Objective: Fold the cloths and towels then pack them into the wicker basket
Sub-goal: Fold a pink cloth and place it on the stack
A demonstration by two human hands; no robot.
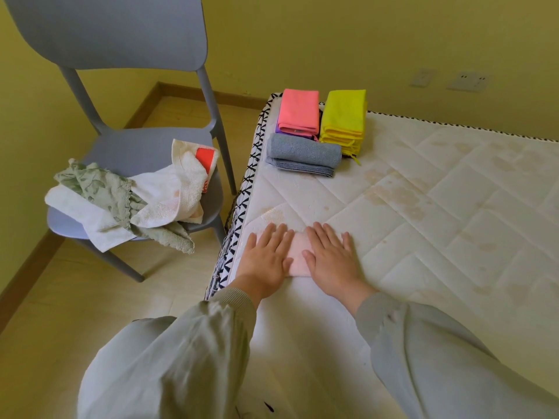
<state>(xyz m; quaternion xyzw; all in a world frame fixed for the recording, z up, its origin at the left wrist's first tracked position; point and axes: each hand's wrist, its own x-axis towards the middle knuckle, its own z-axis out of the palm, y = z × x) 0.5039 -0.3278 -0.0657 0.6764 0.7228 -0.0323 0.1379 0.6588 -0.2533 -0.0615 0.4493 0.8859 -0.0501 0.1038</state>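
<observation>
A small pale pink cloth (298,255), folded, lies near the left edge of the white quilted mattress (438,207). My left hand (267,255) and my right hand (331,255) press flat on it with straight fingers, side by side, covering most of it. At the mattress's far left corner sit folded stacks: a pink cloth (299,111) over a purple one, a pile of yellow cloths (343,119), and a folded grey towel (304,154). No wicker basket is in view.
A grey plastic chair (136,146) stands left of the mattress on the floor. On its seat lies a heap of unfolded towels: white ones (163,195), a green patterned one (99,189) and something red (205,158). Yellow walls close off the back.
</observation>
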